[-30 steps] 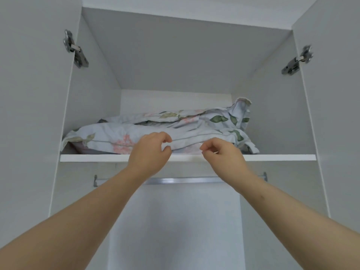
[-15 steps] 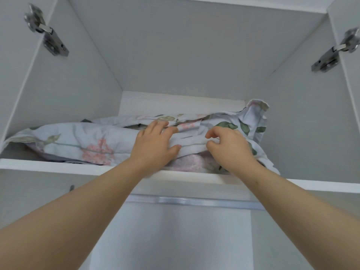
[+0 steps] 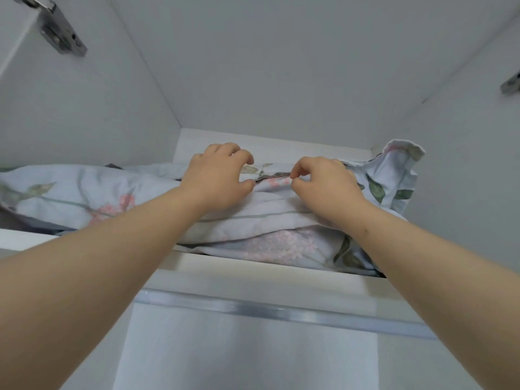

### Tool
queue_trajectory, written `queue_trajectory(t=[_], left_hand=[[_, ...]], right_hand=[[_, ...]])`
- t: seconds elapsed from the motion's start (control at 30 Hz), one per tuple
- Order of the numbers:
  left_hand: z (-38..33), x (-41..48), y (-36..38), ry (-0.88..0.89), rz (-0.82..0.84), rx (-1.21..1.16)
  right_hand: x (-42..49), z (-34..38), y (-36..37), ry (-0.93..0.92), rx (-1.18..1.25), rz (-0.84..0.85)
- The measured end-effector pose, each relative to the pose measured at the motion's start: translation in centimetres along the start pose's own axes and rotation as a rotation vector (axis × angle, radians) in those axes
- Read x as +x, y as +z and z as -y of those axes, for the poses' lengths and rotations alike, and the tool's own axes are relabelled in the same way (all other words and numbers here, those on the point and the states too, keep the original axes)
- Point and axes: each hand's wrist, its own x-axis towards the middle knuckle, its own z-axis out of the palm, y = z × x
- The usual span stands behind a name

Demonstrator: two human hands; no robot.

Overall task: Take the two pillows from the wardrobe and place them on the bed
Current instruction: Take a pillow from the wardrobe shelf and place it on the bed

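Note:
Two floral pillows lie stacked on the wardrobe's top shelf (image 3: pixel 253 273). The top pillow (image 3: pixel 84 192) is pale blue with pink flowers and green leaves and stretches across the shelf. Under it, the lower pillow (image 3: pixel 281 246) shows at the shelf's front edge. My left hand (image 3: pixel 219 178) rests on the middle of the top pillow, fingers and thumb curled around a fold of its cover. My right hand (image 3: pixel 326 184) sits just to its right, pinching the same fold at the seam. A loose corner of the cover (image 3: pixel 399 170) stands up against the right wall.
The compartment's ceiling and side walls enclose the pillows closely. Metal door hinges sit at the upper left (image 3: pixel 60 35) and right edge (image 3: pixel 510 85). A metal hanging rail (image 3: pixel 281 311) runs below the shelf.
Both hands have reached from the shelf's front edge up and back onto the top pillow, and my view has moved closer and tilted upward.

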Motion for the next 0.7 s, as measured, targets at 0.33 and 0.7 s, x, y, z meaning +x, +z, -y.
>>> queue_trajectory(t=[0.33,0.7], left_hand=[[1.9,3.3,3.5,0.004,0.071,-0.033],[3.4,3.4,4.6,-0.081,0.136,-0.152]], right_hand=[[5.5,-0.9,4.3,0.103,-0.227,0.039],[7.8,-3.1,7.7,0.222,-0.536,0.208]])
